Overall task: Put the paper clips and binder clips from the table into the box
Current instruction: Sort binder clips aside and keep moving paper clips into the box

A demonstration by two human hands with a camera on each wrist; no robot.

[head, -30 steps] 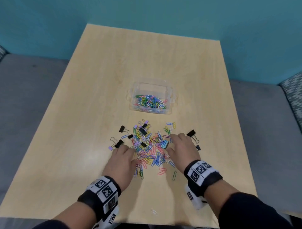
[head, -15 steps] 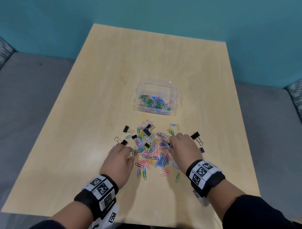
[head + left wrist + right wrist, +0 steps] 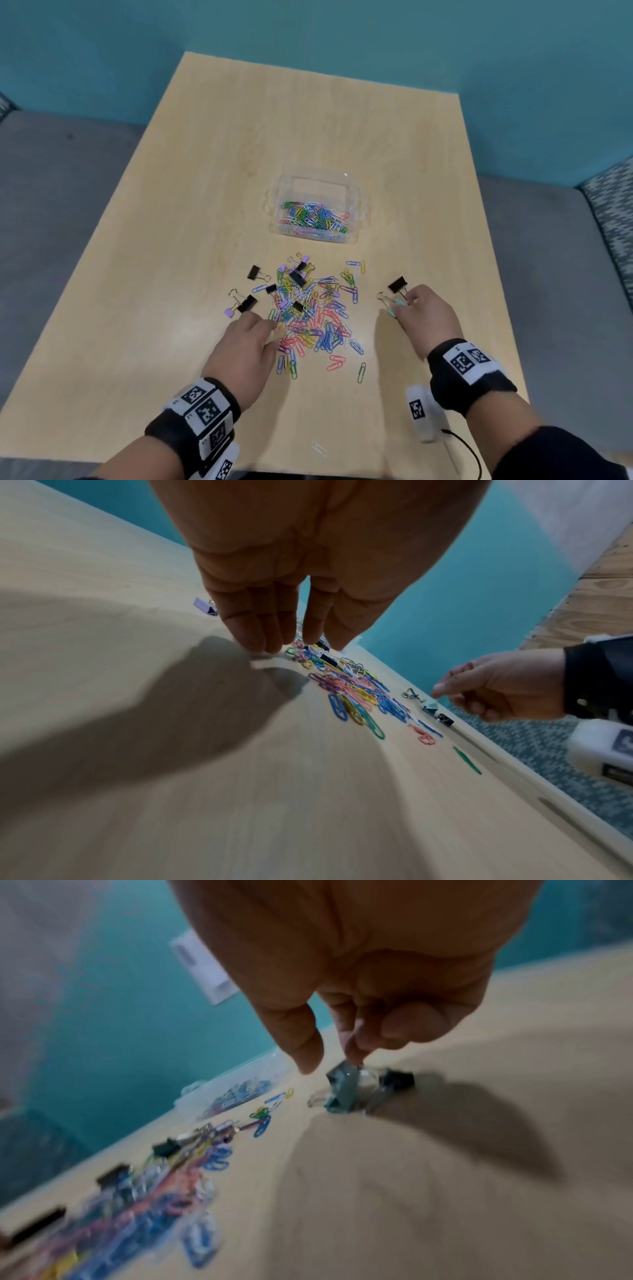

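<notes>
Nearest the table [image 3: 191,192] edge, one pale paper clip [image 3: 318,448] alone, long axis slanting left-far to right-near. Further in, the left hand [image 3: 245,346] palm down at the left margin of the pile of paper clips [image 3: 315,318], fingers [image 3: 255,620] nearly straight and close together, tips down on the wood, gripping nothing visible. Just beyond those tips, a black binder clip [image 3: 247,303] with wire handles pointing far-left and a small lilac binder clip [image 3: 228,312] beside it. In the pile itself: thin looped wire in pink, blue, green, yellow, purple and white, long axes running every way, pink and blue thick at the near side, a few black and lilac binder clips mixed in towards the far side. Off to the right, apart from the pile, the right hand [image 3: 428,317] with fingers curled and fingertips [image 3: 356,1053] down on a teal binder clip [image 3: 341,1093], thumb held off it; wrist view blurred, so cannot tell whether pinched or only touched. Right behind it, a larger black binder clip [image 3: 397,284], body far-left, handles pointing back under the fingers. Farthest, the clear plastic box [image 3: 354,219], lidless, long axis left to right, holding a layer of mixed-colour clips.
</notes>
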